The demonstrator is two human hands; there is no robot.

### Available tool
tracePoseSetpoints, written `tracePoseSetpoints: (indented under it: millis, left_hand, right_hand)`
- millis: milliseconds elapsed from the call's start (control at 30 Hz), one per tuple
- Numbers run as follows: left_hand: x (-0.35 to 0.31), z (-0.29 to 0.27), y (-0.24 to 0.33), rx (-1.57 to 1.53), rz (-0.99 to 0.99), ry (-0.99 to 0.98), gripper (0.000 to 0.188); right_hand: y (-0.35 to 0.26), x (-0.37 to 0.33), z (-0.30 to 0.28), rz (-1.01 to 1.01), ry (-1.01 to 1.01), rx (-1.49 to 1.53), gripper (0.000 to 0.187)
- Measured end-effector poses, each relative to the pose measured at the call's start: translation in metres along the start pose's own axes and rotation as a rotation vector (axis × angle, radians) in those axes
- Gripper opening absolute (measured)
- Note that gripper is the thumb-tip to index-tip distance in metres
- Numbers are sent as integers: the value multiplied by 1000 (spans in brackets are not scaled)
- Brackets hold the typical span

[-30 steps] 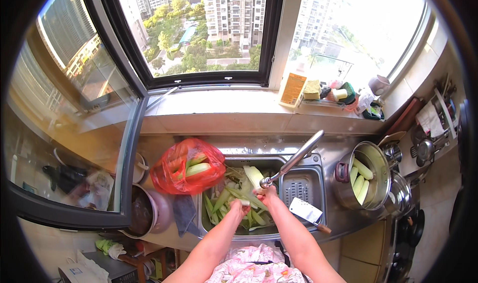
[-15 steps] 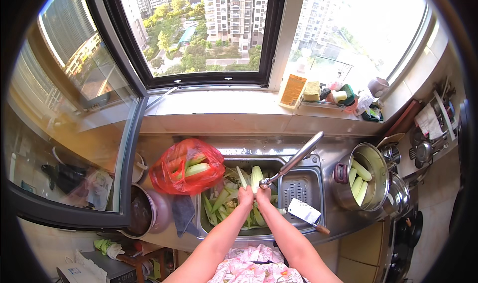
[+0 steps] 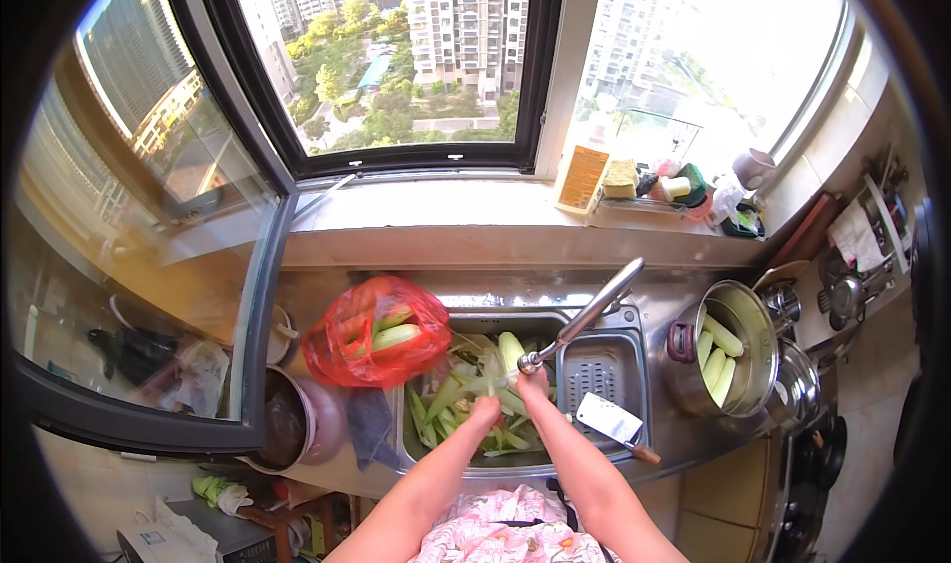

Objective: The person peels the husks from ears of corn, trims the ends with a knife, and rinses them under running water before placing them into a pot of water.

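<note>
Corn ear (image 3: 510,347) in the right hand (image 3: 532,387), held over the left basin (image 3: 474,322) of the sink beneath the metal faucet (image 3: 594,315).
The right hand's grip is closed around the lower end of the ear, whose pale green top points toward the window; the left hand (image 3: 484,411) is just beside it, low over a heap of loose husks (image 3: 446,397), and I cannot tell whether its grip is clamped on anything. A wooden-handled blade (image 3: 609,417) lies across the front of the small right basin (image 3: 594,350). On the counter (image 3: 684,449), a red plastic bag (image 3: 347,353) holding more ears sits left of the sink, and a steel pot (image 3: 750,325) with pale green ears inside stands to the right.
</note>
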State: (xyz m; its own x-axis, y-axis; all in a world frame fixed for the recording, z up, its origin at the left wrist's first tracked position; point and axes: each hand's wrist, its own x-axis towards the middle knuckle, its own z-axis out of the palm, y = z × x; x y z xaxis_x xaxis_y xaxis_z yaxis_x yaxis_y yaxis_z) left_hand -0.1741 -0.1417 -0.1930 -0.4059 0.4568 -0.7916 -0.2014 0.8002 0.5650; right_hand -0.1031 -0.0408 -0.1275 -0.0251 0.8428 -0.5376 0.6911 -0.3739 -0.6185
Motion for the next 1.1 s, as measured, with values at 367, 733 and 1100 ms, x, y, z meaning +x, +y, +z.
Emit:
tracePoseSetpoints:
  millis: [367, 733, 1100]
  left_hand:
    - [8, 24, 61, -654, 96, -132, 56]
    - [55, 35, 97, -778, 63, 55, 61]
    - [-14, 26, 62, -831, 54, -92, 60]
  right_hand:
    - [-7, -54, -38, -360, 16, -243, 46]
    - [25, -101, -88, -554, 71, -262, 49]
    - [27, -45, -34, -463, -154, -246, 45]
